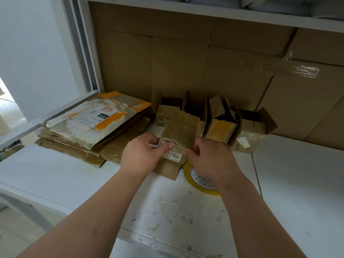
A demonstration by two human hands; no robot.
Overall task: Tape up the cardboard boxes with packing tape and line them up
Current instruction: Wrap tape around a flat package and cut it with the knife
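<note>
Cardboard box [181,130] held between left hand [141,155] and right hand [212,161] grip

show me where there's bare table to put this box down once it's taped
Bare white table lies right of the tape roll, in front of the open boxes. More lies near left, below the flattened cardboard stack. The back is crowded: stack left, open boxes along the wall, and both hands on the box at centre.

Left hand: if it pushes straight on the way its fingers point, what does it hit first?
The left hand is already touching the closed cardboard box, so that box comes first. Behind it probably stands the row of open boxes; depth is unclear.
</note>
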